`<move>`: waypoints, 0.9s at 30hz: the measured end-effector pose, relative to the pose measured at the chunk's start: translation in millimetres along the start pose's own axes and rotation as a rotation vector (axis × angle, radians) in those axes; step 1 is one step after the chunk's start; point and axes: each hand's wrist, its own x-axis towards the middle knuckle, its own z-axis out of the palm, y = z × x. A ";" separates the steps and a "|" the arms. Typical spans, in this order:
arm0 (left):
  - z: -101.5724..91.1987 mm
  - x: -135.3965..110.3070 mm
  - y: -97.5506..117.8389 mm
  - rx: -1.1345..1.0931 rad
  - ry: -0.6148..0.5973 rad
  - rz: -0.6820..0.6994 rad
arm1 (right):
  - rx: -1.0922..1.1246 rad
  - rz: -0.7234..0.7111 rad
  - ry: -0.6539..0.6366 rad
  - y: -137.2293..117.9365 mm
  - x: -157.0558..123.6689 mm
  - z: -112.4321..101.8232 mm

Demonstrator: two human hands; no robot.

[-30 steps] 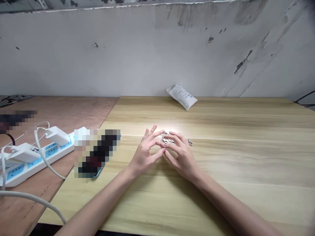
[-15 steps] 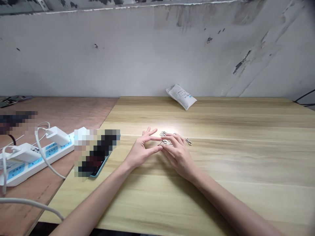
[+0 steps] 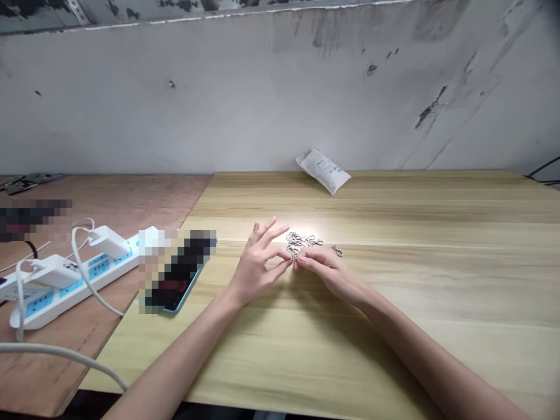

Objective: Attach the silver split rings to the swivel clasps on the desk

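Head view: metal piece (image 3: 294, 257) pinched by left fingers (image 3: 280, 270), right fingers (image 3: 314, 266); looped clasps (image 3: 294, 238) heaped on wood-grained bench (image 3: 415, 245); pouch (image 3: 321, 169) lettering unreadable.

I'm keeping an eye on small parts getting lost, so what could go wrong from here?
The small metal piece pinched between the fingertips of the left hand and right hand could slip and drop among the metal clasps close by.

The lone clasp just beyond the right hand might get knocked aside.

The grey cable, which runs up to the left forearm, could perhaps snag and jolt that arm.
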 end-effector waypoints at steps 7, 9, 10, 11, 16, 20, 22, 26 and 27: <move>6.4 -5.6 4.9 0.197 0.074 0.073 | -0.250 -0.072 0.191 6.9 0.9 12.7; 6.3 -6.3 5.4 0.188 0.057 0.066 | -0.315 -0.098 0.216 9.6 1.3 14.9; 6.2 -6.6 5.6 0.175 0.042 0.060 | -0.335 -0.112 0.223 10.6 1.5 15.3; 6.0 -6.8 5.7 0.158 0.026 0.051 | -0.351 -0.128 0.230 11.2 1.7 15.4; 4.9 -7.2 6.0 0.088 -0.015 -0.005 | -0.437 -0.183 0.280 11.0 1.8 15.4; 4.8 -7.0 6.9 0.054 -0.051 -0.026 | -0.521 -0.216 0.301 11.6 1.4 15.9; 4.8 -6.9 7.0 0.035 -0.066 -0.032 | -0.571 -0.239 0.310 12.2 1.5 15.8; 4.7 -7.0 5.5 -0.004 -0.100 -0.027 | -0.665 -0.286 0.322 13.5 2.2 14.9; 4.7 -7.2 4.9 -0.013 -0.108 -0.018 | -0.685 -0.300 0.322 13.9 2.3 14.6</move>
